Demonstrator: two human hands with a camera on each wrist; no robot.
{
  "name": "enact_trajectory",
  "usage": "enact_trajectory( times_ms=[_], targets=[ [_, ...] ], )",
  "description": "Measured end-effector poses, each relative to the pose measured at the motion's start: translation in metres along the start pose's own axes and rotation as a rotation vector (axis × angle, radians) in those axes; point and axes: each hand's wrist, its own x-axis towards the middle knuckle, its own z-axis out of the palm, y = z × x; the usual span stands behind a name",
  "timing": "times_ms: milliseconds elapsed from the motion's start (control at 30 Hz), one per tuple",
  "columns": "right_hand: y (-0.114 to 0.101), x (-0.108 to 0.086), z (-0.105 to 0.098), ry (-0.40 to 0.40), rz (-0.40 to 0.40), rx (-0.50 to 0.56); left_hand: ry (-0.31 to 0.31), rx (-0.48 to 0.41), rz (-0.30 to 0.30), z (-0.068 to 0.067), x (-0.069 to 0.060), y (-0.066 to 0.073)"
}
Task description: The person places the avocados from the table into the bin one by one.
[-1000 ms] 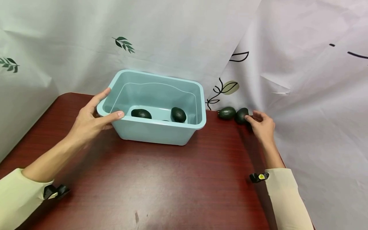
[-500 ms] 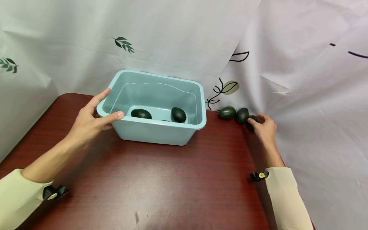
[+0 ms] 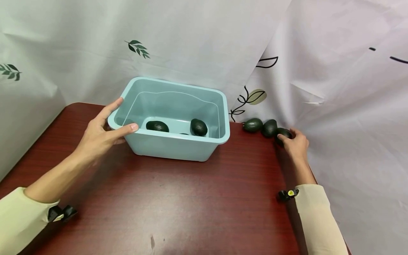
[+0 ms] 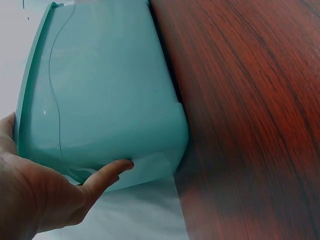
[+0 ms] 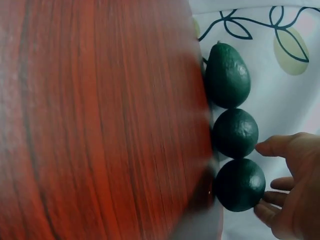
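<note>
In the head view my left hand (image 3: pixel 100 132) grips the left rim of a light blue plastic tub (image 3: pixel 172 147), thumb along the front rim. Inside the tub lie two dark green avocados, one on the left (image 3: pixel 157 126) and one on the right (image 3: pixel 199 127); a sliver of another dark thing shows between them. My right hand (image 3: pixel 296 143) is at the rightmost avocado (image 3: pixel 284 135) of a row of three. In the right wrist view its fingertips touch or nearly touch that avocado (image 5: pixel 240 185), while the thumb reaches beside the middle one (image 5: pixel 235 133).
The far avocado (image 3: pixel 253 125) of the row lies against the pale cloth (image 3: pixel 344 124) that hangs behind and to the right. Under everything is a reddish-brown wooden table (image 3: pixel 191 198). The tub stands at its back edge.
My right hand has shifted slightly right and towards me, from beside the middle avocado to the rightmost one, which now shows more. The left hand and the tub have stayed put.
</note>
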Motion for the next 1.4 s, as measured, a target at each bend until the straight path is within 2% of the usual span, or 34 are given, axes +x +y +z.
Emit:
enact_trajectory(
  times_ms=[200,500,733,833,933,1167,1400],
  targets=[
    [0.004,0.003,0.0,-0.032,0.008,-0.063,-0.012,0.007,0.012,-0.001,-0.001,-0.003],
    [0.007,0.006,0.003,-0.036,-0.007,-0.094,-0.006,-0.011,0.017,-0.001,-0.002,-0.003],
    [0.041,0.035,0.009,-0.057,0.0,-0.1,-0.009,0.005,0.016,-0.002,-0.002,-0.003],
    [0.051,0.041,0.01,-0.076,-0.005,-0.102,-0.005,0.013,0.013,-0.001,-0.002,-0.003],
    [0.046,0.035,0.007,-0.082,0.003,-0.094,-0.002,0.014,0.006,-0.001,-0.002,-0.002],
    [0.001,0.0,-0.011,-0.04,0.017,-0.054,0.007,0.002,-0.023,0.001,-0.001,0.0],
    [-0.018,-0.012,-0.015,0.025,-0.033,-0.044,0.009,-0.005,-0.033,0.001,-0.001,0.001]
  ],
)
